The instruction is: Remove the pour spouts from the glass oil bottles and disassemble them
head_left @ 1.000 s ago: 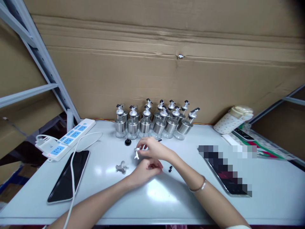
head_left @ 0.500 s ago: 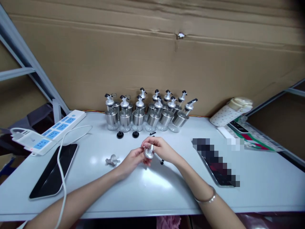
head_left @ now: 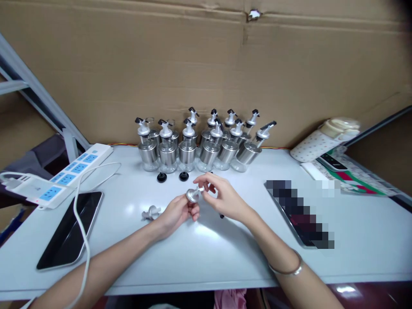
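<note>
Grip closed: left hand (head_left: 176, 213) and right hand (head_left: 222, 198) hold silver spout (head_left: 192, 196), well inside table edge (head_left: 180, 289).

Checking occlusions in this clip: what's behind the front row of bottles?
More bottles stand behind the front row, some with black-tipped spouts; cardboard rises beyond. Their bases are hidden by the front ones.

Two human hands, the left (head_left: 178, 215) and the right (head_left: 227, 200), with both forearms bare. Around the right forearm, toward the lower right of the frame, sits a slim, rounded bangle (head_left: 287, 273) in shiny, silver-coloured metal.
</note>
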Available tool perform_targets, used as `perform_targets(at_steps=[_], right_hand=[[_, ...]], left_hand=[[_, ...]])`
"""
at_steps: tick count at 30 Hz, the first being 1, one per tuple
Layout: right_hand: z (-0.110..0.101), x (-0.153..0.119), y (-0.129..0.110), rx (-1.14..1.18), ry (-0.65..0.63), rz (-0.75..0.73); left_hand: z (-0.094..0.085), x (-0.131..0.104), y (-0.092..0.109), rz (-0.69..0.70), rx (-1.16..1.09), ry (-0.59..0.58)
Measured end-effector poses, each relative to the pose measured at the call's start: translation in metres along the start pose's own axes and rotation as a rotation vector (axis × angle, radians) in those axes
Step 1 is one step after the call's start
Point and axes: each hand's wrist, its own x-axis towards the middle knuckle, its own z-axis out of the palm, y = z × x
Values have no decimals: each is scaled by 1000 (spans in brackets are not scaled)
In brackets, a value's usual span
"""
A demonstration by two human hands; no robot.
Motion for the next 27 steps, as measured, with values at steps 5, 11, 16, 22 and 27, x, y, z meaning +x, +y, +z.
perform_targets(at_steps=[5, 11, 16, 22, 27], right_hand=[[-15, 2, 1, 104, -63, 54], [-17, 4, 9, 133, -60, 96], [-21, 5, 9, 135, -114, 110], [-57, -3, 25, 136, -333, 217], [-61, -8, 48, 118, -713, 281]], left_hand=[[-1, -1, 0, 13, 38, -17], [3, -5, 1, 16, 205, -94], [7, -9, 5, -7, 359, -162], [4, -5, 1, 23, 337, -124], [3, -3, -1, 32, 329, -115]])
